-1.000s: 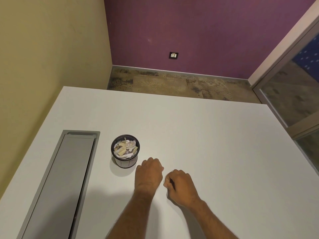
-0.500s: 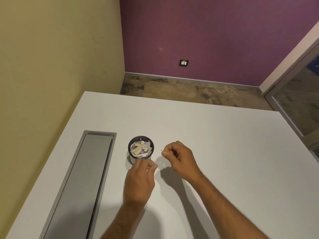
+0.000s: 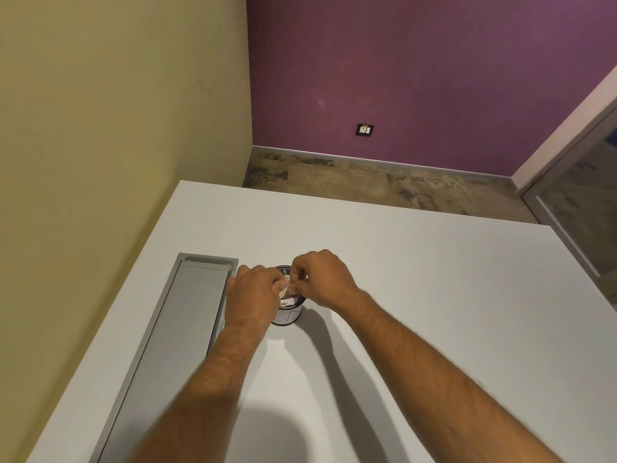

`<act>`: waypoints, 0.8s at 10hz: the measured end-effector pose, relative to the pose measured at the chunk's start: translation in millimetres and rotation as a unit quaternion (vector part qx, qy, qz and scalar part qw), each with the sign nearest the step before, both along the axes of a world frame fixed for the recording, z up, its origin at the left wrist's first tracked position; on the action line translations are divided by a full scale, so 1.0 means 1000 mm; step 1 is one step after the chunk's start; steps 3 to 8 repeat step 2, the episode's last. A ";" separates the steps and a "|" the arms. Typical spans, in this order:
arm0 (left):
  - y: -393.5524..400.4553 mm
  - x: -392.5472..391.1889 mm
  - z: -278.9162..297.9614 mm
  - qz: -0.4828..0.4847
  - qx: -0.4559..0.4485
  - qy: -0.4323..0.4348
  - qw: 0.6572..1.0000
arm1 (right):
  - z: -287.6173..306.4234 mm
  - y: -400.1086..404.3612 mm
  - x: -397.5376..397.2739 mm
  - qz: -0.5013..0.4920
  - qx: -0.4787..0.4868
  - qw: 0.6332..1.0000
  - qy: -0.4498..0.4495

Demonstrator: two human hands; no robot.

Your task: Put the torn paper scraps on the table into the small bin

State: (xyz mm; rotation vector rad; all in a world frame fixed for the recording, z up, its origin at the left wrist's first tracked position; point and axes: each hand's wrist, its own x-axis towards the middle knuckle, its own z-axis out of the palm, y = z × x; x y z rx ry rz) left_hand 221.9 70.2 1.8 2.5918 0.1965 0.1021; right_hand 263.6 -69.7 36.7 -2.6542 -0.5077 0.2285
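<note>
Scraps [image 3: 287, 300] heaped to the bin [image 3: 287, 315] rim at counter [image 3: 417, 279] centre, left hand [image 3: 255, 290] and right hand [image 3: 320, 279] pinched together overhead on contents unclear, likely to spill over at release.

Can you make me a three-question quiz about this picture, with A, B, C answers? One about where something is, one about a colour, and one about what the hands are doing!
1. Where is the small bin?
A. On the floor
B. On the white table, right of the grey panel
C. On the grey panel

2. What colour is the far wall?
A. Purple
B. Blue
C. White

3. What are the hands doing?
A. Resting flat on the table
B. Lifting the bin
C. Meeting over the bin's opening

Answers:
1 B, it stands on the tabletop beside the panel.
2 A, the socket wall is purple.
3 C, the left hand and right hand bunch their fingers above the bin.
</note>
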 end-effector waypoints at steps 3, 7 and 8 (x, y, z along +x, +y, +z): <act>-0.002 -0.007 -0.001 -0.011 0.066 -0.013 0.998 | 0.000 -0.008 -0.007 0.034 -0.020 0.998 0.041; -0.002 -0.007 -0.001 -0.011 0.066 -0.013 0.998 | 0.000 -0.008 -0.007 0.034 -0.020 0.998 0.041; -0.002 -0.007 -0.001 -0.011 0.066 -0.013 0.998 | 0.000 -0.008 -0.007 0.034 -0.020 0.998 0.041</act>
